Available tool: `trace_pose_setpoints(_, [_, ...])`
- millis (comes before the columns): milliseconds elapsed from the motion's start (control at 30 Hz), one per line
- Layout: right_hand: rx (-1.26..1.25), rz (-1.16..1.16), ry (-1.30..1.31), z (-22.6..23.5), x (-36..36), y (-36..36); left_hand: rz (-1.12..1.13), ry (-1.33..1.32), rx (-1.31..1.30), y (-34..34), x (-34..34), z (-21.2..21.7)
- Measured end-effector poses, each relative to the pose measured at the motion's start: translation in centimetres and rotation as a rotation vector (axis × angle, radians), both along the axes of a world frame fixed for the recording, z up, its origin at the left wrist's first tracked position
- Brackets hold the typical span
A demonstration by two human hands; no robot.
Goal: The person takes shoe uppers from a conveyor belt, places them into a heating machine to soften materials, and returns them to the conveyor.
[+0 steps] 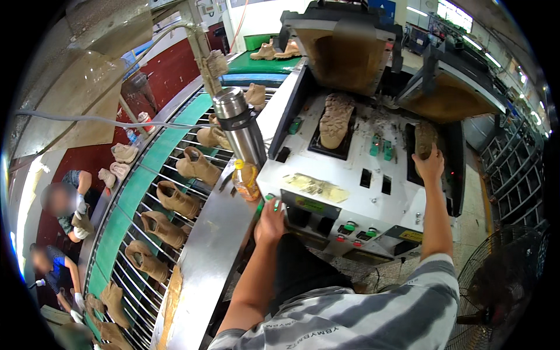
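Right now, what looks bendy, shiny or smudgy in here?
In the head view, the green strip looks bowed, likely from fisheye bending; also in the head view, the steel thermos and metal bench shine with glare, and the window glows white; in the head view too, a co-worker's head is blurred, but the right hand touching the brown shoe looks fairly sharp.

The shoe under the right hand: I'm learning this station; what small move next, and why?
Perhaps draw the right hand back: the shoe already lies on the machine, the hand is at its near end, and the lid beyond stands raised.
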State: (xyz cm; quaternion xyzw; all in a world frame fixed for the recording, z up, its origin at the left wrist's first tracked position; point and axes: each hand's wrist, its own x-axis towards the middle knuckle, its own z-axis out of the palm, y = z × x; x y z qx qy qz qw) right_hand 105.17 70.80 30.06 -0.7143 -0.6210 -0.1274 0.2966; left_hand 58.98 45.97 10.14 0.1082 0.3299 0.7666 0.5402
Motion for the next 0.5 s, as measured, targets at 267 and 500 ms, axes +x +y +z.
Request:
trace_pose_setpoints(267, [-0.577,-0.113,0.187,3.4,2.2,5.7,0.106,0.013,-0.066,-12.9,-5.2,-3.8])
trace_pose_setpoints(500, [-0.008,-0.191,0.180,7.8,3.7,1.5,0.364,0.082,-0.185,-27.2,-8.3,-1.7])
